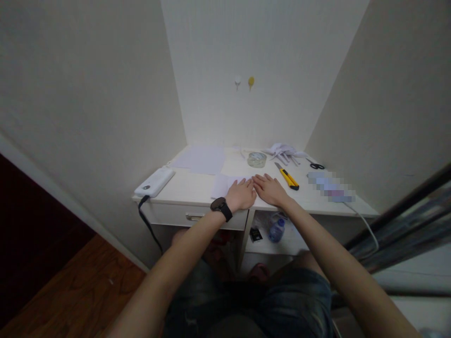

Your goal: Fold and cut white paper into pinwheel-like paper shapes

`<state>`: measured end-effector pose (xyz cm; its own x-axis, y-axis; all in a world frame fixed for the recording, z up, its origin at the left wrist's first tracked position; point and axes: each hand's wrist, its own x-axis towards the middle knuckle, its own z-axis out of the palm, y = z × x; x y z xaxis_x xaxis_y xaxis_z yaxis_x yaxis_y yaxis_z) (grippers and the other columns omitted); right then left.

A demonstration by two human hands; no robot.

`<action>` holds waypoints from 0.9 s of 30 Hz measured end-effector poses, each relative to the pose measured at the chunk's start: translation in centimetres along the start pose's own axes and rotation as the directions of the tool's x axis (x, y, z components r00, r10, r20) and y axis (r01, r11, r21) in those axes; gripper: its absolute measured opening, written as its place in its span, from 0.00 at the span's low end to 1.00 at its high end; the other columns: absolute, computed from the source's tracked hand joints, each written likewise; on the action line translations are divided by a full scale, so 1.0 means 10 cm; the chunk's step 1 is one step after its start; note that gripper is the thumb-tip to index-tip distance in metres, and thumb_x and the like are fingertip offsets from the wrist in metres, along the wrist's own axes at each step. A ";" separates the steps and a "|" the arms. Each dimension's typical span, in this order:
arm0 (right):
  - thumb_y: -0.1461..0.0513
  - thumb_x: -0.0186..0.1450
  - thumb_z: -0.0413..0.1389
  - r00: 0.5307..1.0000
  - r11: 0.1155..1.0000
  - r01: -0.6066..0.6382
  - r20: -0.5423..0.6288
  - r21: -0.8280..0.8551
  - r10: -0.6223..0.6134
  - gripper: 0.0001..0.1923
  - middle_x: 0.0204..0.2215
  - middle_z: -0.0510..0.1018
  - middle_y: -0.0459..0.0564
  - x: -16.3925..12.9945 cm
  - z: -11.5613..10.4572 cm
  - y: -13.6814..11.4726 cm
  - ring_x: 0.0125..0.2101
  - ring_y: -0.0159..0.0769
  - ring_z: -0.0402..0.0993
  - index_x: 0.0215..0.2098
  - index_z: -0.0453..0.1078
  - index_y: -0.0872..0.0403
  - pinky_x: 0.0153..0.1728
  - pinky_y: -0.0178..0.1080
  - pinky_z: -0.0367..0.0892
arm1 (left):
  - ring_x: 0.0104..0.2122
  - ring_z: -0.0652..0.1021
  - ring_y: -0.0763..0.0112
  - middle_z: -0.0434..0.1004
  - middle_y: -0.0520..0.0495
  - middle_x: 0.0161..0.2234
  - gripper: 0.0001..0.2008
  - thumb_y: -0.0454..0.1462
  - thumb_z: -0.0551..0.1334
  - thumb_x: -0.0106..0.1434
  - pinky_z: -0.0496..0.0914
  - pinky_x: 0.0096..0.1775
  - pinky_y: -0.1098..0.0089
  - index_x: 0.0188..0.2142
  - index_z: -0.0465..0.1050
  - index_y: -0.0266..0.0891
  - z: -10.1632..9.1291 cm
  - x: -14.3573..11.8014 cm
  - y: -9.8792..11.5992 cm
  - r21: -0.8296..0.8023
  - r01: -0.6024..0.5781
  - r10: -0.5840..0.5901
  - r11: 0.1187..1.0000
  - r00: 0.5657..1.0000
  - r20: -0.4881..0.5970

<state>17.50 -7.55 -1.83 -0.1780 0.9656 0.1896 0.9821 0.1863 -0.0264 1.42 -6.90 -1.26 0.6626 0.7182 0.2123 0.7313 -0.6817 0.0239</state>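
Our left hand [242, 195] and right hand [269, 188] lay palm down side by side on a sheet [225, 184] of white paper at the front edge of the worktop [190, 188]. The fingers of both hands were stretched out flat and close together, gripping nothing, only pressing the sheet. A black watch [221, 208] sat on our left wrist.

We judged the step in hand to be flattening or creasing the sheet. The next move would call for steady downward pressure, and for holding the paper from sliding toward the edge.

A yellow knife [287, 177] lay just beside the right hand, with a tape roll [257, 159], folded paper pieces [283, 151] and scissors [316, 165] farther back. More sheets [204, 159] lay at the rear left, and a white device [155, 182] with a cable sat on the left corner.
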 end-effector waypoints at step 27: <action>0.55 0.73 0.34 0.998 1.000 0.017 0.057 -0.002 -0.016 0.30 0.69 0.55 0.49 -0.04 0.02 0.04 0.66 0.57 0.52 0.69 0.54 0.55 0.61 0.64 0.53 | 0.65 0.63 0.53 0.63 0.30 0.64 0.31 0.46 0.41 0.73 0.52 0.65 0.55 0.62 0.63 0.23 -0.21 -0.87 -0.15 0.225 -0.005 0.021 0.974 0.997 -0.069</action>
<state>17.92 -7.79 -2.09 -0.1974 0.9711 0.1339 0.9792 0.2019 -0.0210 -5.77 -12.39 -1.05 0.6649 0.6924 0.2800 0.7458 -0.6363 -0.1975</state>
